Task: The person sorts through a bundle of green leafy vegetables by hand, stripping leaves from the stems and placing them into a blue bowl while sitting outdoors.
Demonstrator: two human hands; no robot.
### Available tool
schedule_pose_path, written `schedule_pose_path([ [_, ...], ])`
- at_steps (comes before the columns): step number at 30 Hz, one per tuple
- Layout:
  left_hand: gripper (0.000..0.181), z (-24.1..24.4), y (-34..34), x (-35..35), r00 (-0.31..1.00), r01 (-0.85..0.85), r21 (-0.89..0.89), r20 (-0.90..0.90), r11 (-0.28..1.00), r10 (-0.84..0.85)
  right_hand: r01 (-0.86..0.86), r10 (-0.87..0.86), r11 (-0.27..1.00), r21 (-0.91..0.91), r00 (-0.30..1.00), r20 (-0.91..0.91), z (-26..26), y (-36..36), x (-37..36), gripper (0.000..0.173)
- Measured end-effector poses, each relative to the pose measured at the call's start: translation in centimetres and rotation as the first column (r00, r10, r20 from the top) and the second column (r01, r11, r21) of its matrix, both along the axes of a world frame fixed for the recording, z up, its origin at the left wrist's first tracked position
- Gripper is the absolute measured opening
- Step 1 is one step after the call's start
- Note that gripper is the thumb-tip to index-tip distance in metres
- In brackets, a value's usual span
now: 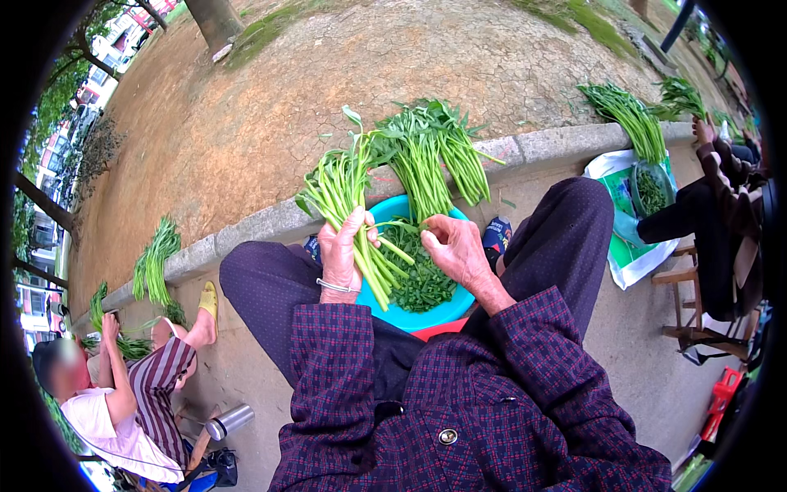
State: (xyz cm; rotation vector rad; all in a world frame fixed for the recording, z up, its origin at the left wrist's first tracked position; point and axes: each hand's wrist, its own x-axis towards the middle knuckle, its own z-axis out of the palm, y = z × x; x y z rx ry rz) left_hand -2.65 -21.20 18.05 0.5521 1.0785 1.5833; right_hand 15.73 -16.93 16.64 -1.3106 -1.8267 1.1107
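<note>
My left hand (344, 249) is closed around a bunch of water spinach (335, 190), its leaves pointing away and the cut stems slanting down over a blue plastic basin (458, 301). My right hand (455, 246) is just right of the bunch, above the basin, with thumb and forefinger pinched on a small bit of green at the end of a stem. Chopped-looking green leaves and pieces (424, 283) lie in the basin between my knees. Beyond it, more long-stemmed bundles (421, 160) rest on the stone curb, their stems reaching over the basin's far rim.
A concrete curb (258, 227) runs across, with bare cracked soil behind. At left, a seated person (117, 406) handles greens beside a steel flask (230, 421). At right, another person (725, 184) sits on a wooden stool near a bowl of greens (652, 190) on a plastic sack (624, 261).
</note>
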Motion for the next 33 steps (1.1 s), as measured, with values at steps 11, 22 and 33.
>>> schedule_pose_path([
  [11,0.013,0.5,-0.1,1.3,0.998,0.069,-0.001,-0.004,0.998,-0.069,-0.095,0.076,0.963,0.252,0.994,0.084,-0.8,-0.1,-0.3,0.013],
  [22,0.013,0.1,-0.2,1.2,0.993,0.088,-0.008,0.074,0.996,-0.087,0.015,-0.021,0.998,-0.054,0.992,-0.125,-0.5,0.5,0.1,0.016],
  [33,0.02,-0.7,-0.2,-0.5,0.842,0.124,0.127,0.511,0.984,-0.172,-0.024,0.028,0.987,-0.162,0.999,0.024,-1.0,0.9,0.8,0.025],
])
